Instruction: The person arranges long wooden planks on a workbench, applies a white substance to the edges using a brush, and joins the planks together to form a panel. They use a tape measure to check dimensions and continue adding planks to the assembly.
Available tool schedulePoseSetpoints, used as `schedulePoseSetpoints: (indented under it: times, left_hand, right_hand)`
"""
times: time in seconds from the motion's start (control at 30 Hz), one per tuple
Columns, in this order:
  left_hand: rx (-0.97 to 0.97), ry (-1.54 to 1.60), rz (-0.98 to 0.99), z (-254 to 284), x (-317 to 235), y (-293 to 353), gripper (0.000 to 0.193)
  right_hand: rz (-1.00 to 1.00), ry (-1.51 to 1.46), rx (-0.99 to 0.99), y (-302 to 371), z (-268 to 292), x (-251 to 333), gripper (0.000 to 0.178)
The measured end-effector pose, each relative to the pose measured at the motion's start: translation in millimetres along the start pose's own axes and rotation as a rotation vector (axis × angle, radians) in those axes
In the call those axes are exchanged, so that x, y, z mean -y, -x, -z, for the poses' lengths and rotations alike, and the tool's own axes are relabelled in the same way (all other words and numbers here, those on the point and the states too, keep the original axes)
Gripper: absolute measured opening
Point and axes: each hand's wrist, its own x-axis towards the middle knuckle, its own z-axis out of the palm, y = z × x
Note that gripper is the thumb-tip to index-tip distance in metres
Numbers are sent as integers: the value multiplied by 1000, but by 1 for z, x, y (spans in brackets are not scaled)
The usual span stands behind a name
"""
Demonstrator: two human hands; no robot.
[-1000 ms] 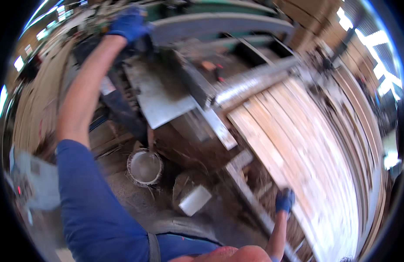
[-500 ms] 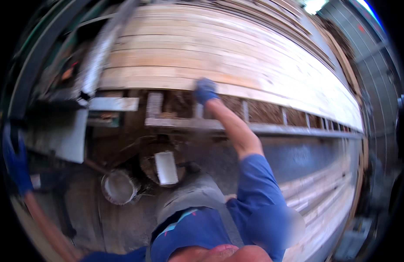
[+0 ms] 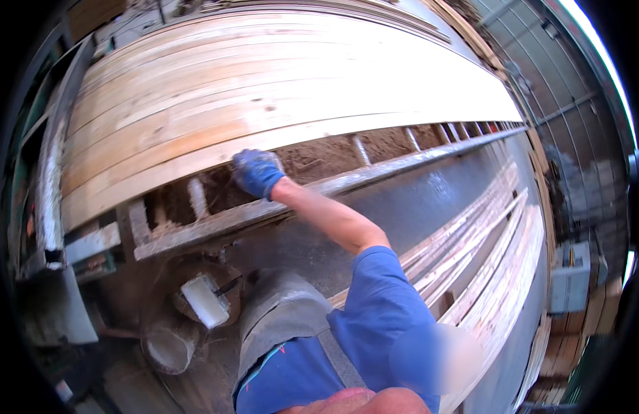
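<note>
My right hand (image 3: 259, 174), in a blue-grey work glove, is at the near edge of the closest wooden board (image 3: 195, 160). Its fingers are curled closed against that edge, and the palm side is hidden. This pale board is the nearest of several long boards (image 3: 264, 76) lying side by side across a metal frame. Beneath the hand, the frame's rail (image 3: 312, 190) and crossbars show, with brown shavings between them. My left hand is out of sight.
A metal beam (image 3: 52, 186) stands along the left end of the boards. Below are a round bucket (image 3: 169, 348) and a white block (image 3: 205, 301) on a stump-like stand. More planks (image 3: 485, 283) lie at the right, near a grey box (image 3: 570, 277).
The view has swung to the right, and the boards now appear tilted. My right hand stays at the near board edge, farther left in view. My left hand has left the picture.
</note>
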Motion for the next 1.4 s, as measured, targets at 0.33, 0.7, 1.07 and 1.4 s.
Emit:
schedulePoseSetpoints:
  times: [0.33, 0.7, 1.07, 1.4]
  left_hand:
    - [5, 142, 149, -56, 68, 24, 39]
    - [-183, 15, -41, -54, 99, 88, 34]
    - [-349, 482, -97, 42, 264, 147, 33]
    - [72, 1236, -232, 192, 407, 136, 28]
  right_hand:
    - [-82, 14, -87, -19, -15, -128, 21]
    - [-79, -70, 330, -62, -11, -73, 30]
    - [140, -147, 98, -84, -80, 2, 29]
    - [1272, -350, 595, 171, -205, 392, 18]
